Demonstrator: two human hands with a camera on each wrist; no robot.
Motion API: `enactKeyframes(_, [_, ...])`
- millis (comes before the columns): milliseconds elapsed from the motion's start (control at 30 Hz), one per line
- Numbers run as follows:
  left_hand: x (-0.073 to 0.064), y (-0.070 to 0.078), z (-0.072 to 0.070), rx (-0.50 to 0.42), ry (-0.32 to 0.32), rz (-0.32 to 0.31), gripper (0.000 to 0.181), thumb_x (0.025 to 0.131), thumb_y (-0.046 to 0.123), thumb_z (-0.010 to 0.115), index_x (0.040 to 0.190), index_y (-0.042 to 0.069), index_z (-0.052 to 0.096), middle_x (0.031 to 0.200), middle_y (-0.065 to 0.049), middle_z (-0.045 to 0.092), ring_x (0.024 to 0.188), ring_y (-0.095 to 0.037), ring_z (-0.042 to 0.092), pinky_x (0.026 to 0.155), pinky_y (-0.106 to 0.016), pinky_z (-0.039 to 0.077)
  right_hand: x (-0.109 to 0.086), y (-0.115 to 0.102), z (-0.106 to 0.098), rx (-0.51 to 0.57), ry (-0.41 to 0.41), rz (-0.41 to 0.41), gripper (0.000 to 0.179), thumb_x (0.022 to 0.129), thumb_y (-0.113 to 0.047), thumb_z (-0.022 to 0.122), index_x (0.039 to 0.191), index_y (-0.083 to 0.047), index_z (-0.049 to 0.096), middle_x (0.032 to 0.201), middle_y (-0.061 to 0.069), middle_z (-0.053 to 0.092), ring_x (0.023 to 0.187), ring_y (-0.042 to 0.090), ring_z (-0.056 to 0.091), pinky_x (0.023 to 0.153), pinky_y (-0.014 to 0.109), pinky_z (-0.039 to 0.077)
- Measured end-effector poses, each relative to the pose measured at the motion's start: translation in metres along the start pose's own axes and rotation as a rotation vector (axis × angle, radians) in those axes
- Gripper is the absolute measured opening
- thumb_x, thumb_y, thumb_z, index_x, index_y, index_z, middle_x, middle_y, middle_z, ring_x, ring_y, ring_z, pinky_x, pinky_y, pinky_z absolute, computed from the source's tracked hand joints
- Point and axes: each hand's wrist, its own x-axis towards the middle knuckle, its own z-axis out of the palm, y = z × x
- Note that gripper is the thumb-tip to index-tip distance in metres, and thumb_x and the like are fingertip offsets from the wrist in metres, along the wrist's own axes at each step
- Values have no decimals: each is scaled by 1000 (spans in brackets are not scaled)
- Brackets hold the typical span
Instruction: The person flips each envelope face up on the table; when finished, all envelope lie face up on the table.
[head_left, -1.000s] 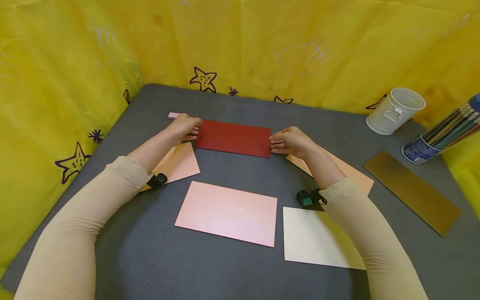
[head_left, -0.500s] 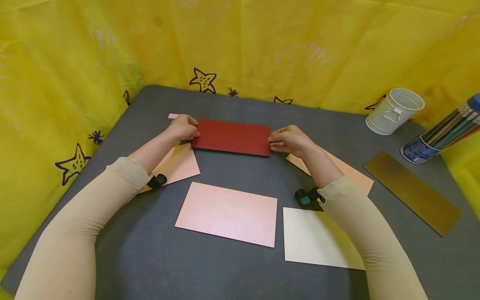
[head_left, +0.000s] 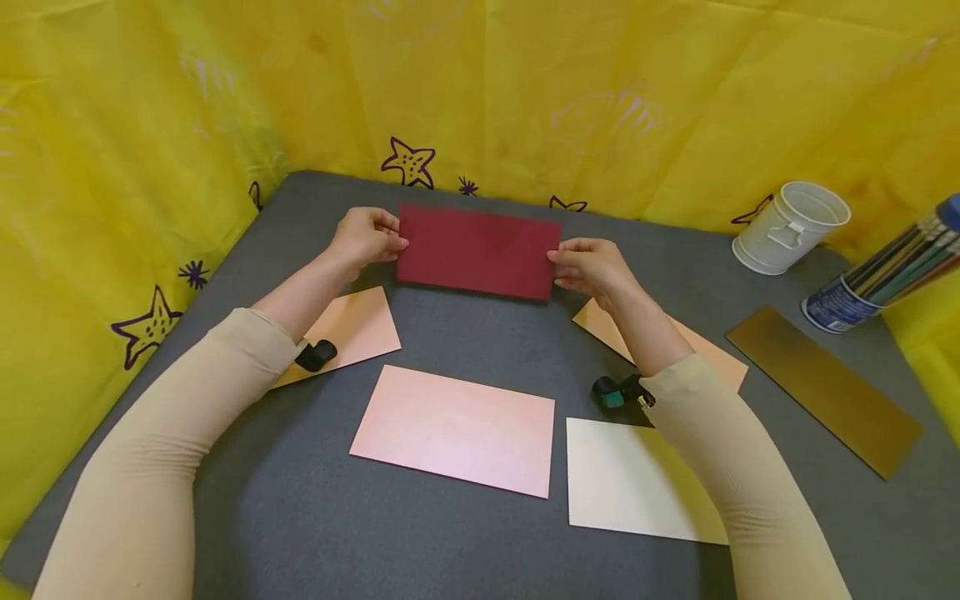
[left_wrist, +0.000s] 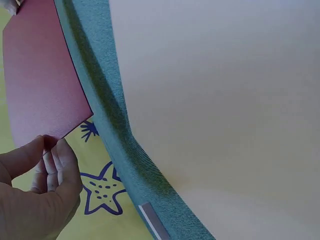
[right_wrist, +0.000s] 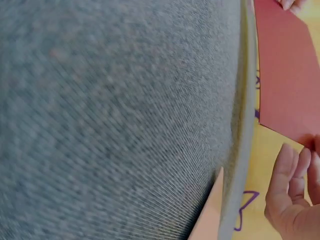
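Observation:
A dark red rectangular card (head_left: 477,252) is held up off the grey table between both hands, tilted toward the head camera. My left hand (head_left: 363,239) pinches its left edge between thumb and fingers. At the opposite short edge, my right hand (head_left: 597,268) pinches it the same way. The left wrist view has the card (left_wrist: 42,75) at upper left, with the left thumb and fingers at its corner. In the right wrist view the card (right_wrist: 287,75) is at upper right, and part of the other hand shows beyond it.
On the table lie a pink card (head_left: 453,432), a cream card (head_left: 630,483), peach cards (head_left: 367,321) partly under both forearms, and a brown card (head_left: 821,387). A white metal pot (head_left: 780,229) and a pencil cup (head_left: 836,304) stand at right. Yellow cloth (head_left: 480,83) hangs behind.
Both hands have raised the red card from the table and tilted it more upright. The left fingers have moved from beside its edge to a pinch on it. The other cards stay put.

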Motion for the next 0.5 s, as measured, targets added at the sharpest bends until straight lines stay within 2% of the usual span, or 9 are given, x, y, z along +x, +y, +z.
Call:
enactKeyframes(167, [1,3,-2,-33,-1,24,26,92,10,68,112,-2,58,91,2,57,75,-4,61,74,-17,58,-2,-1,-3,34,39,-35,11,91,-23,71,91,-16,62,93,-8,55,63,8,54,66,20,56])
enactKeyframes(300, [2,1,-3,-11,32,46,20,92,16,69,104,6,57,100,1,57,86,-8,57,78,-18,54,-1,-1,-2,82,43,-61,11,92,-21,70,95,-15,61,86,-12,64,64,7,61,66,20,57])
enactKeyframes(367, [3,1,-3,-24,50,53,18,92,16,69,101,9,56,98,2,58,82,-6,58,74,-17,52,0,-1,-1,107,31,-74,11,92,-19,69,97,-13,60,80,-13,69,67,6,66,68,20,58])
enactKeyframes(500, [5,2,-3,-135,69,69,16,91,9,68,104,6,59,80,9,62,67,-3,63,65,-14,54,2,0,1,156,19,-86,6,94,-15,65,97,-12,59,77,-10,74,72,7,71,68,21,59])
